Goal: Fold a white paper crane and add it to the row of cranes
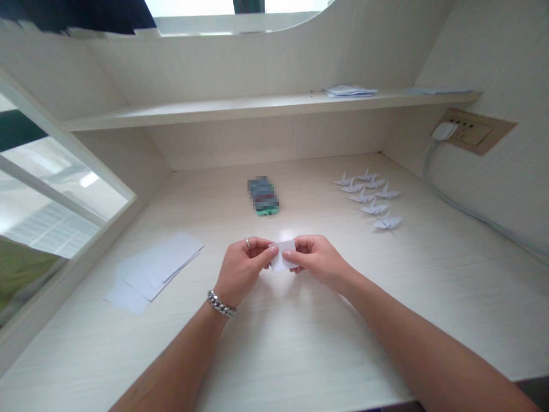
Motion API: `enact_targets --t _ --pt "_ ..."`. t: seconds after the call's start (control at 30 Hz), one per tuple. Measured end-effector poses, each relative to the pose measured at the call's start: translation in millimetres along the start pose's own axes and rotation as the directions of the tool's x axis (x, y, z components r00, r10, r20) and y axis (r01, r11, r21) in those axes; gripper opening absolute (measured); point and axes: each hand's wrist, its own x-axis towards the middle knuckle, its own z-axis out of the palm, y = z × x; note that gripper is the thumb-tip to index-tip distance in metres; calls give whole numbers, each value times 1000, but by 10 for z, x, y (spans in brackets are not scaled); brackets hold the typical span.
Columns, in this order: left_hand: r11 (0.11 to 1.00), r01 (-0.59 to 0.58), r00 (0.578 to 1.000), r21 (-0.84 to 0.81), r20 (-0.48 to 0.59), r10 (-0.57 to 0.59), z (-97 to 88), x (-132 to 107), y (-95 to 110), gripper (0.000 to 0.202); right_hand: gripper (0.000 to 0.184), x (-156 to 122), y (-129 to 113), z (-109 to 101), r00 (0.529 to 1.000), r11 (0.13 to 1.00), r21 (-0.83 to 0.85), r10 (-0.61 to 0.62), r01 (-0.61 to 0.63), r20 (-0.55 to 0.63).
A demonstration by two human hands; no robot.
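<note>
Both hands meet above the tabletop [300,343], pinching a small folded white paper [283,254] between them: left hand [242,266] grips its 9 o'clock edge, right hand [315,260] its 3 o'clock edge. Paper cranes [371,197] lie at 2 o'clock, loose sheets [154,269] at 9 o'clock.

— Paper [283,255]?
— Small, white, folded flat. Pinched at both ends between fingertips, held just above the desk, centre front.
— Tilted?
— Slightly, near edge lower.
</note>
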Motion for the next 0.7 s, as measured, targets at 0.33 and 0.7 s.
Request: enact_targets --t 0.33,0.7 --pt "1000 -10 1000 -17 8 10 4 -1 20 20 27 -6 -15 16 1000 999 51 8 -7 -19" --pt "964 -33 994 -264 95 60 -19 -13 -68 30 31 -13 -56 -7 993 928 365 103 -75 -58"
